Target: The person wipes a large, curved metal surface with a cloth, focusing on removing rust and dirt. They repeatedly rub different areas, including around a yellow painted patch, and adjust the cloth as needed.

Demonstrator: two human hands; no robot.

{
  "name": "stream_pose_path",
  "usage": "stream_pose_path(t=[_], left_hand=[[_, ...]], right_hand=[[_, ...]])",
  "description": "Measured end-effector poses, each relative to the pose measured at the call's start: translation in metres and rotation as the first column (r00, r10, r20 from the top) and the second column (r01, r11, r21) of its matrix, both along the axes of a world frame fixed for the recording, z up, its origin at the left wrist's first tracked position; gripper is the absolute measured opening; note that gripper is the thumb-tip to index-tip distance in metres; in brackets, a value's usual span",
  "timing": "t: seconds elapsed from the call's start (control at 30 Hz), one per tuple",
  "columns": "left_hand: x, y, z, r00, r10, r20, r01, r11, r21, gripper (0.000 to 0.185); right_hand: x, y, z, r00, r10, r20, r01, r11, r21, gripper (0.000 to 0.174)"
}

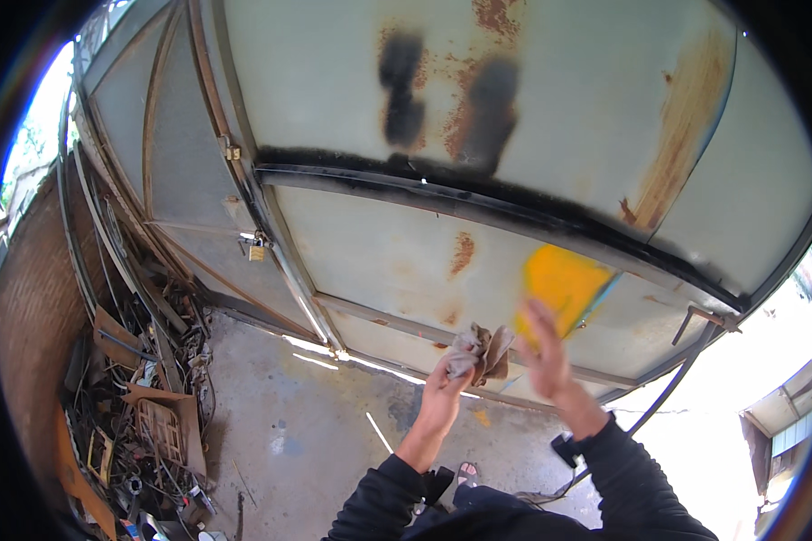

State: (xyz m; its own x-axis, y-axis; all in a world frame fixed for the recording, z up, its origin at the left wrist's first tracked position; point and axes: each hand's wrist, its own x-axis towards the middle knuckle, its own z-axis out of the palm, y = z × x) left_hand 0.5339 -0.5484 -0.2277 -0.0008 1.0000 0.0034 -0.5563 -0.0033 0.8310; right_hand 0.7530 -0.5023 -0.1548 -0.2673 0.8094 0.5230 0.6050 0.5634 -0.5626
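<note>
A crumpled greyish-brown rag [482, 355] is gripped in my left hand [444, 385], in front of the lower part of a pale grey-green metal door [379, 243]. Just right of the rag, my right hand [549, 362] is raised with its fingers apart; motion blurs it and it holds nothing that I can see. Behind the right fingers a bright yellow painted patch [563, 287] covers part of the door panel. Black paint coats the crossbar [501, 209] above, and dark sprayed patches [490, 111] sit over rust higher up.
Brass padlocks [256, 251] hang at the door's left post. Scrap metal, wires and boards [166, 433] are heaped along the brick wall [30, 324] at left. A bent handle [700, 321] juts from the door's right edge, with a dark hose or cable [670, 379] below it. Concrete floor [291, 419] lies underneath.
</note>
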Motion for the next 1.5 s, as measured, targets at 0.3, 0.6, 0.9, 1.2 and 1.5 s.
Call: stream_pose_path(t=[0.3,0.6,0.9,1.2,1.5], left_hand=[[0.004,-0.003,-0.005,0.957,-0.258,0.13,0.282,0.932,-0.228,0.043],[-0.022,0.049,-0.014,0.84,0.036,-0.541,-0.044,0.999,-0.003,0.04],[-0.088,0.151,0.094,0.318,0.509,-0.8,-0.264,0.858,0.441,0.046],[-0.168,0.234,0.158,-0.285,0.762,-0.581,0.115,0.629,0.769,0.055],[-0.281,0.322,0.141,-0.179,0.862,-0.474,0.34,0.506,0.792,0.051]], right_hand=[[-0.008,-0.028,-0.054,0.971,0.225,-0.079,-0.238,0.927,-0.291,0.06],[0.105,0.009,-0.094,0.799,-0.428,-0.423,0.339,0.901,-0.271,0.045],[0.194,0.029,-0.067,0.72,-0.554,-0.417,0.662,0.728,0.177,0.083],[0.15,0.109,-0.073,0.45,-0.622,-0.641,0.824,0.565,0.03,0.062],[-0.001,0.173,-0.053,0.225,-0.381,-0.897,0.82,0.571,-0.036,0.062]])
